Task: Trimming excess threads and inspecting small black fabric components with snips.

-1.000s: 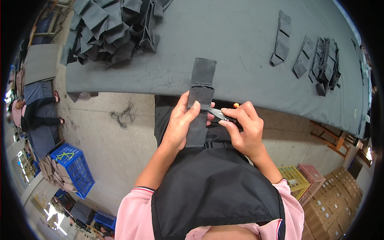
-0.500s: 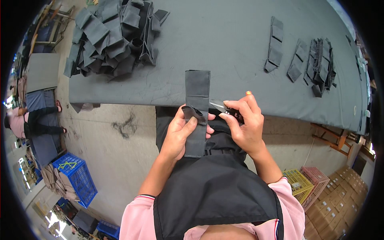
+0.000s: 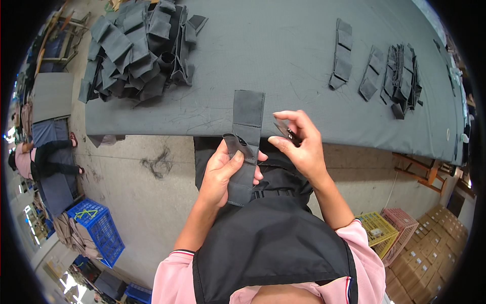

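Left hand (image 3: 218, 175) has a flat dark-gray fabric strip (image 3: 248, 110) pinched between thumb and fingers, a flap of it puckered into a little open loop by the thumb. The strip is long, narrow and stitched across into boxy sections; its top end overlaps the bench (image 3: 263, 55) edge in view, can't tell if it's touching. Right hand (image 3: 304, 144) is loosely curled around small metal snips (image 3: 287, 131), thumb and forefinger apart, blades well clear of the cloth. Bench cover is gray with a fine grid texture, sprinkled with loose threads (image 3: 202, 109). Messy heap of folded strips (image 3: 131, 55) far left, neater bundle (image 3: 403, 76) on the right.
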Action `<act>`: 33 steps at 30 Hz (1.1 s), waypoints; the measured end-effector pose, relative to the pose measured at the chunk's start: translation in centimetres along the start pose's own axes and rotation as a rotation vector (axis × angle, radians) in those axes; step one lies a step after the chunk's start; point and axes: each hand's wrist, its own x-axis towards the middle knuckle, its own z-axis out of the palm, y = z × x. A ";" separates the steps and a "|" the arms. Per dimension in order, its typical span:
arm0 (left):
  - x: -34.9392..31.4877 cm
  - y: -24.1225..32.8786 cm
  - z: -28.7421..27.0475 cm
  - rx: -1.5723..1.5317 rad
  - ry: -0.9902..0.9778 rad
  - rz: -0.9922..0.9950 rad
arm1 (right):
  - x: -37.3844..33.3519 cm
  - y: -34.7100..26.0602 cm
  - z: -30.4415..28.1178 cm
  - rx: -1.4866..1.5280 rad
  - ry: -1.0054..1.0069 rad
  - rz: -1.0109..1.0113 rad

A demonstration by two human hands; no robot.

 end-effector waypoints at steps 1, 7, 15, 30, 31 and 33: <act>0.0 0.0 0.0 0.008 0.001 -0.002 | 0.2 0.9 0.4 0.127 -0.067 0.015; 0.1 -1.6 -0.1 0.438 0.158 0.122 | 0.4 0.1 1.7 0.097 -0.051 -0.063; 0.5 -1.3 -0.1 0.128 0.111 0.061 | -0.6 -3.3 1.9 0.016 -0.148 -0.340; 0.2 -0.3 0.2 0.045 -0.002 0.053 | -1.3 -1.3 0.0 -0.552 0.181 -0.496; 0.1 -0.2 0.2 0.058 0.006 0.052 | -1.3 -1.3 0.0 -0.579 0.178 -0.508; 0.1 -0.2 0.3 0.055 0.008 0.051 | -1.2 -1.1 0.1 -0.606 0.176 -0.519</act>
